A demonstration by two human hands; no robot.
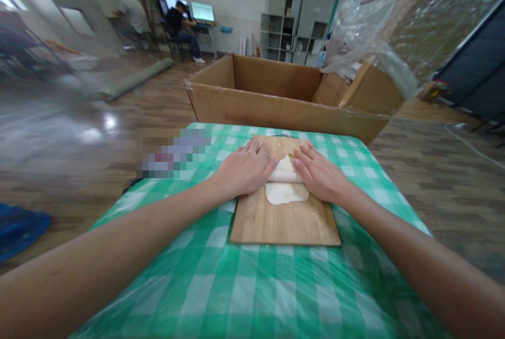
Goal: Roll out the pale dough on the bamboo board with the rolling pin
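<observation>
A thin, pale sheet of dough (287, 193) lies on a wooden cutting board (282, 226), with a pale rolling pin (287, 175) crosswise on top of it. My left hand (248, 169) presses flat over the pin's left end, fingers stretched forward and thumb toward the middle. Over the right end rests my right hand (321, 173), its fingers also extended and lying flat. Both ends of the pin are hidden under my palms. Dough shows in front of the pin and also behind it, between my two hands.
A green-and-white checked cloth (252, 289) covers the table. Left on it is a blurred-out object (173, 152). Directly behind the table stands a large open cardboard box (272, 102), with plastic-wrapped material (414, 23) at its right. Two people sit at desks in the background.
</observation>
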